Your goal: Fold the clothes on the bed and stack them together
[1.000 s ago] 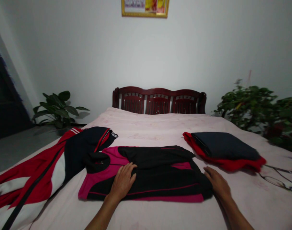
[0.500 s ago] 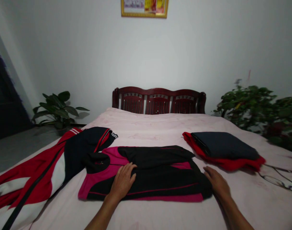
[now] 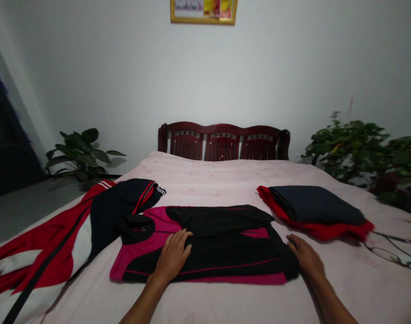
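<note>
A black and magenta long-sleeved top (image 3: 222,245) lies flat in front of me, its collar to the left and its hem to the right. One sleeve is laid along its length. My left hand (image 3: 174,254) rests palm down on the chest part, fingers stretched out, holding nothing. At the hem, my right hand (image 3: 306,257) lies on the bed against the fabric's edge. Its fingers look extended, though their undersides are hidden. Left of the top, a red, white and navy zip jacket (image 3: 77,234) is spread out, partly under the collar end.
On the right sits a folded dark navy garment (image 3: 316,204) on a red one (image 3: 330,230). Eyeglasses (image 3: 387,254) lie beside this pile. A pink bedsheet (image 3: 225,180) covers the bed, with a wooden headboard (image 3: 222,141) behind. Potted plants (image 3: 80,150) stand on both sides.
</note>
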### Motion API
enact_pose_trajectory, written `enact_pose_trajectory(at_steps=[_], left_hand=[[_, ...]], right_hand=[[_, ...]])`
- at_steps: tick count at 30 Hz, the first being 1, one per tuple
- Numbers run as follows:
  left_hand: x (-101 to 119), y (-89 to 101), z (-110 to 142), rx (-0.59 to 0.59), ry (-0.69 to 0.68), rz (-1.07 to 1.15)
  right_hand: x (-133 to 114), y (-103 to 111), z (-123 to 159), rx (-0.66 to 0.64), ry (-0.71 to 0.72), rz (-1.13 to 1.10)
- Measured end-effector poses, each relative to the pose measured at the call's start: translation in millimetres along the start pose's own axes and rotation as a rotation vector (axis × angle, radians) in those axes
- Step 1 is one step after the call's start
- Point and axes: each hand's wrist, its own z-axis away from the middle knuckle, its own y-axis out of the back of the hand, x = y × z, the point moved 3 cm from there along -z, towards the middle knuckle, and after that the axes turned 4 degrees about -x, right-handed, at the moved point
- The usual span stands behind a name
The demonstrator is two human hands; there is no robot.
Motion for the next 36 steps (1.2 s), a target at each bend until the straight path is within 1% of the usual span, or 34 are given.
enact_pose_trajectory(at_steps=[6, 14, 18, 21, 26, 36], left_hand=[[-2, -2.5, 0, 0.004, -0.015, -0.015], [-2, -2.4, 0, -0.01, -0.004, -0.005], [-1, -1.2, 0, -0.009, -0.001, -0.01], [-1, 0.0, 0, -0.018, 0.003, -0.01], [0, 1.2, 0, -0.036, 0.01, -0.02], [0, 1.1, 0, -0.02, 0.005, -0.008]], right_hand=[[-1, 3, 0, -0.019, -0.013, -0.052], [20, -5, -8, -0.004, -0.01, -0.218], [26, -8, -9, 0.045, -0.005, -0.292], [26, -7, -9, 0.075, -0.011, -0.299], [22, -4, -9, 0.063, -0.029, -0.314], [21, -2, -7, 0.09, -0.024, -0.335]])
